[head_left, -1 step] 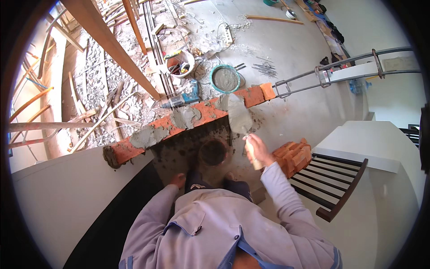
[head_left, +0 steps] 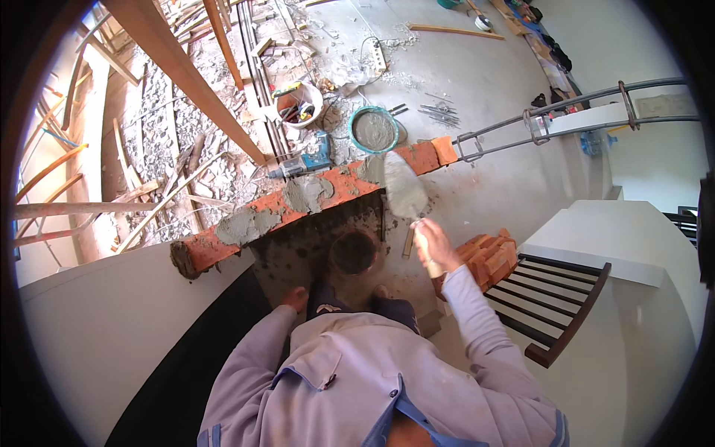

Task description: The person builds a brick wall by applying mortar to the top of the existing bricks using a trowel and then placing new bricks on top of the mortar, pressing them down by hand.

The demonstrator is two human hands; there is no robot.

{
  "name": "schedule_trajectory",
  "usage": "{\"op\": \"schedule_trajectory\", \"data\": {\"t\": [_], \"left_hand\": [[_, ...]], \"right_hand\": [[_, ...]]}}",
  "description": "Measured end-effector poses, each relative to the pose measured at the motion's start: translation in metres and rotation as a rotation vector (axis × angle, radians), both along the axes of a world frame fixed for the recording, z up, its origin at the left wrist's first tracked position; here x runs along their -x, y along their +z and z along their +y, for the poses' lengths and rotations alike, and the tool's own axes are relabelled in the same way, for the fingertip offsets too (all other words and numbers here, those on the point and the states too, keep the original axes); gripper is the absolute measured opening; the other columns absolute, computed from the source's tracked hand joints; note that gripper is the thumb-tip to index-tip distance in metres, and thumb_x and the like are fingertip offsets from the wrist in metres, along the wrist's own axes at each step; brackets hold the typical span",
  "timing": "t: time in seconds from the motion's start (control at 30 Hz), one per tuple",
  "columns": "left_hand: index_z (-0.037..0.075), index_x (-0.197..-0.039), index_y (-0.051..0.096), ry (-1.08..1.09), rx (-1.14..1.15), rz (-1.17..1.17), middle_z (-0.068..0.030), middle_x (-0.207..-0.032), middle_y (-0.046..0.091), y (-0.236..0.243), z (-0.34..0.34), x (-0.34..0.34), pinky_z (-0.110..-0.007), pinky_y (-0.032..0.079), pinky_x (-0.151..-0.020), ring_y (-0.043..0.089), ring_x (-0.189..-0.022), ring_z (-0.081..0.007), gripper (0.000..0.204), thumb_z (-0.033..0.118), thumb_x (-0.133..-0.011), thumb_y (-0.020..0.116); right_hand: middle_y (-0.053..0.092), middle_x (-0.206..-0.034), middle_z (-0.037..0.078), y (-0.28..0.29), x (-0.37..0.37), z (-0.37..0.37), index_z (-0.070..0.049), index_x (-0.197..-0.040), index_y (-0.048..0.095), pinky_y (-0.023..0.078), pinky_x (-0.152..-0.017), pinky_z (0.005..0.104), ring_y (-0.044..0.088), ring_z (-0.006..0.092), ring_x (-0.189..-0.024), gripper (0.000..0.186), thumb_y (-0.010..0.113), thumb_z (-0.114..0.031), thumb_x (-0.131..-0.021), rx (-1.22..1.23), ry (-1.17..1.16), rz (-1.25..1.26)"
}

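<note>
My right hand [head_left: 439,246] is closed around the wooden handle of a pointed trowel [head_left: 404,186], whose grey, mortar-smeared blade reaches up to the brick course [head_left: 346,186]. Patches of mortar [head_left: 246,226] lie along that course. Below it, in shadow, stands a round bucket [head_left: 352,252]. My left hand [head_left: 296,298] hangs low beside my leg; its fingers are too dim to read. Just right of my right arm is a stack of orange bricks [head_left: 491,257].
Beyond the bricks lie a blue power drill [head_left: 316,156], a teal mortar tub [head_left: 374,130], a white tool bucket [head_left: 299,106] and rubble. Timber posts [head_left: 186,78] rise at left; a rebar cage [head_left: 581,127] extends right. A dark slatted rail [head_left: 558,298] stands at lower right.
My right hand and the trowel have shifted a little to the right and down, the blade turning slightly over the brick course. My left hand has barely moved.
</note>
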State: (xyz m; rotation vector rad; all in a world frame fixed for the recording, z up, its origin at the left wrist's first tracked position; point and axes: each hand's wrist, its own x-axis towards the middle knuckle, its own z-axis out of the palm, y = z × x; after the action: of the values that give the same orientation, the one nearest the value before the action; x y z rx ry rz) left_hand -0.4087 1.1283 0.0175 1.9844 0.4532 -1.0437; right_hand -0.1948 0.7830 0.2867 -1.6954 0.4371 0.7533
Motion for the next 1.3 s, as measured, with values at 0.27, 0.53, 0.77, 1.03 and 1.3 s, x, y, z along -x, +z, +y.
{"op": "schedule_trajectory", "data": {"t": [0.27, 0.53, 0.77, 1.03, 1.3], "left_hand": [[0.008, -0.126, 0.058, -0.033, -0.004, 0.024, -0.0162, -0.124, 0.060, -0.018, -0.005, 0.003, -0.038, 0.043, -0.100, 0.057, -0.117, -0.0290, 0.052, 0.038, -0.083, 0.064], [0.004, -0.123, 0.060, 0.161, 0.159, 0.020, -0.0170, -0.121, 0.062, -0.027, -0.038, 0.019, -0.036, 0.046, -0.097, 0.060, -0.113, -0.0280, 0.052, 0.035, -0.082, 0.065], [0.002, -0.126, 0.057, -0.016, 0.087, 0.141, -0.0172, -0.123, 0.061, -0.023, -0.056, 0.043, -0.036, 0.045, -0.097, 0.059, -0.113, -0.0277, 0.053, 0.034, -0.084, 0.065], [0.003, -0.126, 0.057, 0.137, 0.090, 0.044, -0.0190, -0.127, 0.058, 0.012, -0.105, 0.078, -0.038, 0.043, -0.101, 0.056, -0.118, -0.0306, 0.055, 0.038, -0.083, 0.064], [0.007, -0.134, 0.051, -0.056, -0.089, 0.110, -0.0201, -0.142, 0.044, 0.013, -0.178, 0.153, -0.038, 0.029, -0.112, 0.040, -0.133, -0.0324, 0.068, 0.052, -0.084, 0.057]], "right_hand": [[0.060, -0.100, 0.015, 0.091, -0.080, 0.008, -0.009, -0.108, 0.052, 0.050, -0.066, 0.0464, 0.064, 0.0329, -0.082, 0.024, 0.056, -0.012, -0.084, 1.150, 0.810, -1.007], [0.065, -0.086, 0.010, 0.120, -0.135, -0.012, -0.008, -0.088, 0.062, 0.051, -0.073, 0.0423, 0.064, 0.0310, -0.086, 0.011, 0.060, -0.008, -0.076, 1.327, 1.059, -0.923], [0.068, -0.090, 0.013, 0.112, -0.099, -0.038, -0.011, -0.096, 0.063, 0.052, -0.073, 0.0427, 0.064, 0.0321, -0.087, 0.020, 0.062, -0.018, -0.076, 1.012, 1.211, -0.870], [0.067, -0.084, 0.014, 0.064, -0.090, -0.113, -0.010, -0.092, 0.064, 0.052, -0.066, 0.0454, 0.066, 0.0353, -0.074, 0.016, 0.059, -0.014, -0.078, 1.165, 1.131, -0.819], [0.061, -0.084, 0.012, -0.030, -0.075, -0.082, -0.009, -0.103, 0.055, 0.051, -0.065, 0.0421, 0.063, 0.0301, -0.073, 0.023, 0.060, -0.024, -0.086, 0.863, 1.127, -1.043]]}}
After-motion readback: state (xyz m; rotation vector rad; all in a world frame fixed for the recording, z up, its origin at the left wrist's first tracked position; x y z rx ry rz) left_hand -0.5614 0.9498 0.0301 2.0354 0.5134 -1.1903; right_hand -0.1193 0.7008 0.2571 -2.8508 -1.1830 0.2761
